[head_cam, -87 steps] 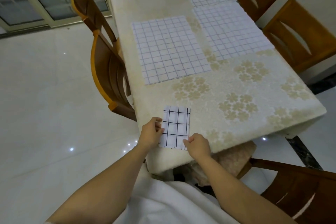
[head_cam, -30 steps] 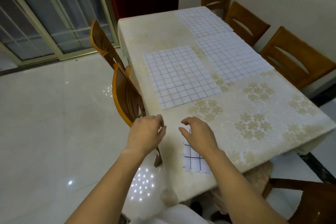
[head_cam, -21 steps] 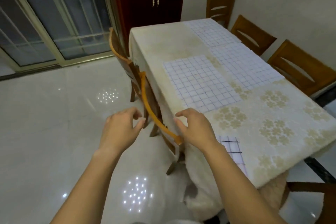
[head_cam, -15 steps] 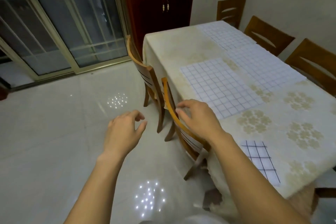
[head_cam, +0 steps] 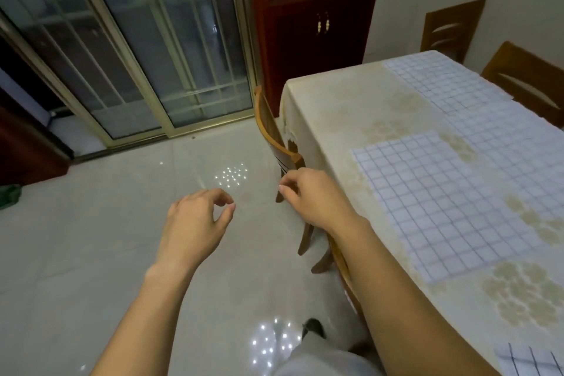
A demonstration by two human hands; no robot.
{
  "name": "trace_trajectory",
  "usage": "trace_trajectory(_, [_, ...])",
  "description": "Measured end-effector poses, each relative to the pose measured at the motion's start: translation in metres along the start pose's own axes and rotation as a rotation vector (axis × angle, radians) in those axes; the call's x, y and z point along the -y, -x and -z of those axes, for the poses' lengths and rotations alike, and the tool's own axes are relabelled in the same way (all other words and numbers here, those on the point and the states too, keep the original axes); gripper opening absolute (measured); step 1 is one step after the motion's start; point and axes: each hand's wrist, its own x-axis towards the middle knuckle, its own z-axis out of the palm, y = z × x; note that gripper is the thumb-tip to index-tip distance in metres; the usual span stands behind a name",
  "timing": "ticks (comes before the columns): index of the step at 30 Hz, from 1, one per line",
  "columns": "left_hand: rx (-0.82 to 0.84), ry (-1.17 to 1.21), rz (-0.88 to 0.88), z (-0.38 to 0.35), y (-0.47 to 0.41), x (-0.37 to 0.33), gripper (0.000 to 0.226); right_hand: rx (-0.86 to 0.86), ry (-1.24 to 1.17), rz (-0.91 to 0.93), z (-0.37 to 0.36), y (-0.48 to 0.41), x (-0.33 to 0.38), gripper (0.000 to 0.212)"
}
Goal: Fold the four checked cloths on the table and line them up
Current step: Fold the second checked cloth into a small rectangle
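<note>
Hands off the table [head_cam: 335, 107]: left hand [head_cam: 198, 223] and right hand [head_cam: 314, 195] hover loosely curled, holding nothing, beside a wooden chair [head_cam: 268, 131]. Folded checked cloth [head_cam: 531, 360] (dark-lined) lies at the near corner, right of the right forearm; the nearest unfolded checked cloth [head_cam: 442, 201] lies flat just beyond the right hand.

Floor [head_cam: 91, 238] was glossy smooth tile, chair [head_cam: 268, 134] was varnished wood, tablecloth [head_cam: 351, 107] was matt cream fabric patterned with flowers, checked cloth [head_cam: 442, 201] looked thin and matt, cabinet [head_cam: 305, 49] was dark polished wood, door [head_cam: 152, 55] was glass in pale metal frames.
</note>
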Motion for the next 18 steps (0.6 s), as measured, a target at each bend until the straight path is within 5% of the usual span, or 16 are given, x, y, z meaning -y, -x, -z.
trace_trajectory(9, [-0.015, 0.014, 0.005, -0.004, -0.13, 0.016, 0.006, 0.071, -0.046, 0.011, -0.002, -0.135, -0.018, 0.023])
trace_trajectory(18, [-0.066, 0.069, 0.081, -0.023, -0.257, 0.113, 0.006, 0.102, 0.001, 0.034, -0.041, -0.299, 0.006, 0.022])
